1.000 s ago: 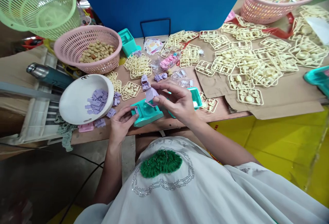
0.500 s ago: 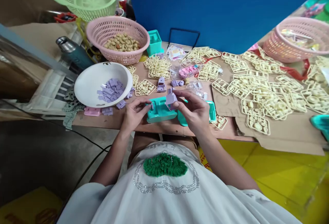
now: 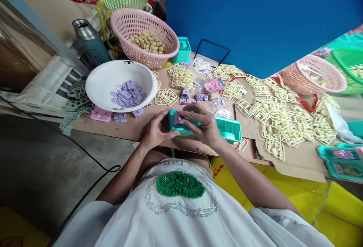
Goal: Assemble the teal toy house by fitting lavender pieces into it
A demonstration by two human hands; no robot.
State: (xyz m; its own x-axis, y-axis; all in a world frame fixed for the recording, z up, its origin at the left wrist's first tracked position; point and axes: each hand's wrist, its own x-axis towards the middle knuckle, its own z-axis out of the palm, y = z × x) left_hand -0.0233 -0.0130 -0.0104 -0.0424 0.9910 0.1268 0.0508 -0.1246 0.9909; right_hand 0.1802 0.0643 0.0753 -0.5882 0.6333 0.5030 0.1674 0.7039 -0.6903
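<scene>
1. Head view: a teal plastic tray (image 3: pixel 181 127) is held at the table's near edge, the left hand (image 3: pixel 155 130) curled against its left end.
2. A lilac piece (image 3: pixel 177 118) is pinched onto the tray by the right hand (image 3: pixel 203 125).
3. Seating is judged nearly done.
4. Many lilac parts remain in the white bowl (image 3: pixel 99 84); cream sprues (image 3: pixel 283 118) lie unbroken.

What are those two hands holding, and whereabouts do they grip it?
Both hold a teal plastic tray: the left hand grips its left end, while the right hand presses a small lilac plastic piece onto its top.
</scene>
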